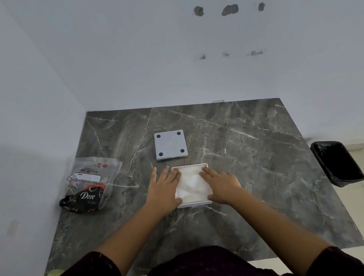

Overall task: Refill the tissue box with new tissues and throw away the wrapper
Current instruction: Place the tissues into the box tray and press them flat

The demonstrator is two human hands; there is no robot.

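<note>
A white square tissue box (194, 204) lies open-side up in the middle of the dark marble table, filled with white tissues (190, 183). My left hand (164, 189) rests flat on the box's left side, fingers spread onto the tissues. My right hand (221, 185) lies flat on its right side, fingertips on the tissues. The box's grey bottom panel (170, 144), with black round feet, lies just beyond the box. The clear and black plastic wrapper (89, 184) lies crumpled at the table's left edge.
A black-lined waste bin (338, 163) stands on the floor to the right of the marble table (264, 164). White walls close off the table's far and left sides.
</note>
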